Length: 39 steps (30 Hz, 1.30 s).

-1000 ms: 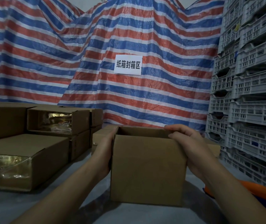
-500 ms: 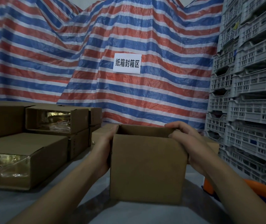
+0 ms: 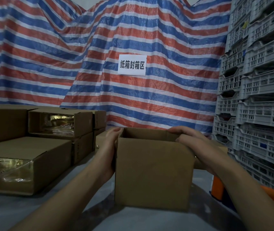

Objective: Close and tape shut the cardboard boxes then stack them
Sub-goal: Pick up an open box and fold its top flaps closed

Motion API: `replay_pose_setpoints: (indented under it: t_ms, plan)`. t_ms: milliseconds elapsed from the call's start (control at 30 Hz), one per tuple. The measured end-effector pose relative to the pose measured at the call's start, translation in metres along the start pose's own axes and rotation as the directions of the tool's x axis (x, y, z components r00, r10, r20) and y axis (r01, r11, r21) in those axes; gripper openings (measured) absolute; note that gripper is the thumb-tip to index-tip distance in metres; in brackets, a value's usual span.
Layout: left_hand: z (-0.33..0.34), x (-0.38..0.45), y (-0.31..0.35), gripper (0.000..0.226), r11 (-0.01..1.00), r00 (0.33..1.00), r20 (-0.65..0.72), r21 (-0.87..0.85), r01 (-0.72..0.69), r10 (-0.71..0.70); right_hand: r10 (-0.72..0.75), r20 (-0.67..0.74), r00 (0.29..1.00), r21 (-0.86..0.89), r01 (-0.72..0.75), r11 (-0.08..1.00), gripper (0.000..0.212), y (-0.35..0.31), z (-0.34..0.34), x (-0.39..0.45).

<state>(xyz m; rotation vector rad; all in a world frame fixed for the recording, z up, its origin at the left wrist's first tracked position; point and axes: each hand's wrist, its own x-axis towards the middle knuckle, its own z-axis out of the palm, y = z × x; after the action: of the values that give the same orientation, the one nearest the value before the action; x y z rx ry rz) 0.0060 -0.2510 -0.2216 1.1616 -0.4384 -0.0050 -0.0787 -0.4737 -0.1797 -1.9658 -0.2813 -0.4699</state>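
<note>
— Judging by the desk (image 3: 63, 207), how far along is the person?

— Early on this box, it seems. The open box (image 3: 153, 174) stands upright near the middle of the desk, its top unsealed and the dark inside showing past the near rim. No flap is folded across the opening yet, and no tape is on it.

— And the hands?

— The left hand (image 3: 107, 152) lies flat against the box's left wall, fingers straight and reaching up to the rim, so that grip is spread, pressing rather than pinching. The right hand (image 3: 198, 145) is at the right rim, thumb on the near side and fingers curled over the top edge: a grip closed on the box. Whether a flap sits under those fingers cannot be told.

— Anything finished already?

— To the left lie several more boxes. A long box (image 3: 24, 164) rests near the left edge, its near end covered by shiny clear film or tape; another (image 3: 61, 122) sits stacked on others farther back, with the same shiny end. Those look done and stacked, though their seams are too dim to check. A further box (image 3: 100, 139) peeks out behind the left hand.

— What remains, then?

— Probably folding this box's flaps down, taping the seam, then lifting it onto the stack at left. No tape roll is in view; something orange (image 3: 218, 187) shows at the right edge, unclear what.
</note>
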Motion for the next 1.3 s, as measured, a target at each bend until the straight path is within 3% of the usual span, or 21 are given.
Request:
replay_pose_setpoints:
  t_ms: [100, 267, 433, 567, 667, 767, 867, 1000, 1133, 1300]
  plan:
    - [-0.003, 0.000, -0.001, 0.023, 1.000, 1.000, 0.007, -0.011, 0.011, -0.011, 0.005, 0.005, 1.000, 0.020, -0.005, 1.000, 0.041, 0.001, -0.001, 0.002]
    - [0.001, -0.003, -0.001, 0.013, 0.984, 0.992, 0.056, 0.144, 0.101, -0.110, -0.027, 0.043, 0.999, 0.027, 0.025, 0.999, 0.047, 0.003, -0.001, 0.002]
    - [0.001, -0.004, -0.004, 0.040, 0.975, 0.988, 0.051, 0.177, 0.135, -0.146, -0.001, 0.026, 1.000, 0.029, 0.000, 1.000, 0.043, 0.006, 0.000, 0.005]
    - [-0.003, -0.004, 0.001, 0.018, 0.970, 0.986, 0.112, 0.226, 0.093, -0.121, 0.014, 0.001, 1.000, 0.081, -0.014, 0.997, 0.037, 0.012, 0.001, 0.007]
    - [-0.006, -0.002, 0.000, 0.026, 0.969, 0.987, 0.122, 0.235, 0.076, -0.107, 0.012, -0.054, 0.998, 0.130, -0.005, 0.992, 0.033, 0.017, 0.002, 0.006]
    - [-0.006, -0.001, -0.002, 0.026, 0.975, 0.988, 0.099, 0.200, 0.093, -0.115, 0.068, -0.202, 0.977, 0.327, 0.002, 0.945, 0.022, 0.021, 0.005, 0.007]
    - [-0.006, -0.001, -0.003, 0.027, 0.978, 0.988, 0.091, 0.178, 0.105, -0.123, 0.185, -0.300, 0.936, 0.604, 0.037, 0.796, 0.017, 0.028, 0.000, 0.009]
    - [-0.006, 0.000, -0.004, 0.028, 0.980, 0.987, 0.095, 0.162, 0.112, -0.129, 0.257, -0.222, 0.940, 0.610, -0.072, 0.789, 0.016, 0.038, 0.001, 0.007]
    - [-0.007, -0.001, -0.003, 0.027, 0.980, 0.983, 0.111, 0.151, 0.126, -0.144, 0.360, -0.093, 0.928, 0.554, -0.253, 0.793, 0.036, 0.046, 0.014, 0.005]
    - [-0.006, -0.002, -0.003, 0.028, 0.978, 0.979, 0.130, 0.155, 0.138, -0.159, 0.426, -0.080, 0.901, 0.543, -0.319, 0.777, 0.049, 0.045, 0.018, 0.007]
